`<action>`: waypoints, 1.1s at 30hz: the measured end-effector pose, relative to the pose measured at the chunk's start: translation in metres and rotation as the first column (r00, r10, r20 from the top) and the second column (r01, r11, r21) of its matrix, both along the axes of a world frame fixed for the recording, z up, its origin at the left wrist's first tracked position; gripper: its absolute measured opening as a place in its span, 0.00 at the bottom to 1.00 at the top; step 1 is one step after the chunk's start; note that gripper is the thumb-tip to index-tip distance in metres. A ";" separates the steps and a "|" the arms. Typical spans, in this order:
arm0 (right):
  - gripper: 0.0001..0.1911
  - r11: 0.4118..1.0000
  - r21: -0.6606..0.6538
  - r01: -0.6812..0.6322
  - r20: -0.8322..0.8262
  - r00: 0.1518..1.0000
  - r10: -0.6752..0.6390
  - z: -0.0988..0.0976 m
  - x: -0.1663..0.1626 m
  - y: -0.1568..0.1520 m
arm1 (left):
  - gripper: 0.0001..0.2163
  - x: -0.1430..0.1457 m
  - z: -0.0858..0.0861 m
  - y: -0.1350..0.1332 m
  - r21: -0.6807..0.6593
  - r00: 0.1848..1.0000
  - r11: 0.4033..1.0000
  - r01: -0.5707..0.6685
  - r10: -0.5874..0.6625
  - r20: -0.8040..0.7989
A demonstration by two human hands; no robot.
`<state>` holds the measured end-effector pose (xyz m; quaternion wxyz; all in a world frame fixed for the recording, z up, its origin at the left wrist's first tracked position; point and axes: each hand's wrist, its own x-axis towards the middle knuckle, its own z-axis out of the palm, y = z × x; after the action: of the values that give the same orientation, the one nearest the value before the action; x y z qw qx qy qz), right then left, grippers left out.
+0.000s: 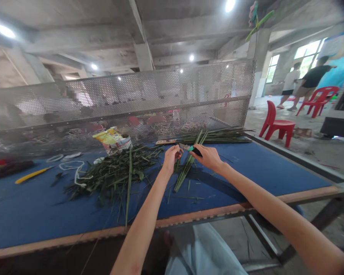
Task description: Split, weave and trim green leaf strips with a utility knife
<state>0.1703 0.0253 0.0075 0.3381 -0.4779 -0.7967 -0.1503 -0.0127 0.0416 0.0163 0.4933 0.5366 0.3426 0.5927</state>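
Head view: we record both forearms reaching out over a blue felt-topped work table (260, 168) with a wooden edge. Our right hand (208, 157) is clenched around a utility knife (190, 149) with a black and teal handle, its metal end pointing toward our left hand (172, 158). The left hand is closed, its fingers curled around a thin bundle of green bamboo stems (186, 170) that runs from the hands down across the table; we cannot tell exactly how the knife meets the stems. Just left of the hands lies a loose heap of leafy bamboo cuttings (114, 177). Behind the hands, a longer bundle of green stems (218, 136) lies against a perforated metal screen (132, 100), and a yellow printed plastic bag (111, 139) sits by the screen. Off to the right, a red plastic chair (276, 124) stands on the concrete floor, with two people (312, 80) standing farther back
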 end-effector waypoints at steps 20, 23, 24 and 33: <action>0.21 1.000 -0.016 0.003 0.036 0.999 -0.003 -0.002 -0.001 0.000 | 0.17 0.002 -0.007 0.004 0.113 0.985 0.991 -0.072 0.088 -0.151; 0.20 0.999 -0.024 0.026 0.043 0.999 -0.025 -0.002 -0.002 0.001 | 0.16 0.003 -0.006 0.002 0.103 0.982 0.993 -0.063 0.080 -0.169; 0.20 0.999 -0.025 0.033 0.042 0.999 -0.031 -0.002 -0.002 0.001 | 0.15 0.003 -0.005 0.001 0.097 0.982 0.994 -0.056 0.072 -0.172; 0.20 0.997 -0.026 0.066 0.026 0.997 -0.066 -0.004 -0.001 0.003 | 0.11 0.004 -0.005 0.002 0.108 0.966 0.993 -0.045 0.071 -0.247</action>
<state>0.1693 0.0286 0.0039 0.3164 -0.5065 -0.7866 -0.1568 -0.0087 0.0435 0.0116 0.4005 0.6212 0.3873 0.5511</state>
